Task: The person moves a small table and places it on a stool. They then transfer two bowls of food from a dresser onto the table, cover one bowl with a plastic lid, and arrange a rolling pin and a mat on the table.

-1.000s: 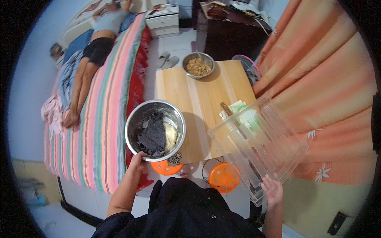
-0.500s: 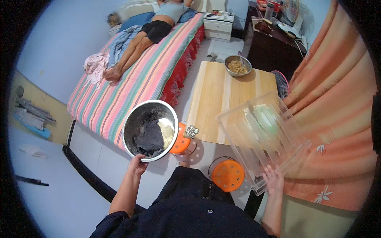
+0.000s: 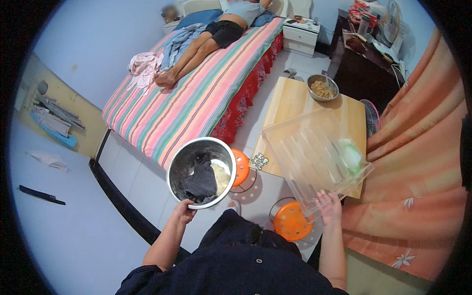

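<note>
My left hand grips the near rim of a steel bowl, tilted toward me. Inside lie a black, dough-like mass and a smaller pale yellowish lump. On the right, my right hand holds the near edge of a clear plastic tray with raised ridges. Its fingers show through the plastic and the tray slants over the table. A blurred green and white item shows at the tray's right side; whether it lies inside cannot be made out.
A wooden table carries a metal bowl of brownish food. Two orange stools stand on the tiled floor. Beyond lies a striped bed with a person on it. An orange curtain hangs on the right.
My view has turned, so the room sits farther right in it. The tray has shifted left relative to the table, and the green and white item now shows nearer the tray's right side.
</note>
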The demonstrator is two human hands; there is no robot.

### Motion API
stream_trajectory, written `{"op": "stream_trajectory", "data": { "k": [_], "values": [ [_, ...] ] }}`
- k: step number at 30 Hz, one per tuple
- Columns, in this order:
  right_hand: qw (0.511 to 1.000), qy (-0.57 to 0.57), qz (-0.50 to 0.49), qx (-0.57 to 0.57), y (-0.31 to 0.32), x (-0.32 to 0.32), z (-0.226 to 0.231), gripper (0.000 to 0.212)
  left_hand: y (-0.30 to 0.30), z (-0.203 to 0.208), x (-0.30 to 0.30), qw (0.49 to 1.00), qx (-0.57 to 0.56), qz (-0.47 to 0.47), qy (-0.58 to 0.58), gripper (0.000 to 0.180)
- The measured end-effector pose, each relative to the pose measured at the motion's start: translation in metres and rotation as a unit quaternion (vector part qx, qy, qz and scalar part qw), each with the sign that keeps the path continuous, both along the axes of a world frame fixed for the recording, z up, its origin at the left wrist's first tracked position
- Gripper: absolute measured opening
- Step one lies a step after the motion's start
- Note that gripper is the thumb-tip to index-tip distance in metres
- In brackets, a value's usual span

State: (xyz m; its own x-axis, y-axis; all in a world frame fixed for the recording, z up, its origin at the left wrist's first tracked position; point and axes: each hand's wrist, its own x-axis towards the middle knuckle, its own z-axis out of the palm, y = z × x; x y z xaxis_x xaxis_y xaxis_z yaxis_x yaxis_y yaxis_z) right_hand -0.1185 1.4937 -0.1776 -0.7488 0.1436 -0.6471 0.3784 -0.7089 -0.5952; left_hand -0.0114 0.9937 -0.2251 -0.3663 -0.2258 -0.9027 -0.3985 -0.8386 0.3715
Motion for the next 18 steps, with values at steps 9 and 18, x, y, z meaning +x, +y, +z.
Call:
{"op": "stream_trajectory", "data": {
  "k": [9,18],
  "values": [
    [0.999,-0.036,0.03,0.015,-0.077,-0.042,-0.034,0.066,-0.037,-0.174,-0.013,0.994,0.044,-0.092,-0.044,0.02],
    [0.999,-0.012,0.027,0.016,-0.121,-0.062,-0.093,0.07,-0.02,-0.298,-0.073,0.986,0.036,-0.107,-0.122,0.021]
  ]
}}
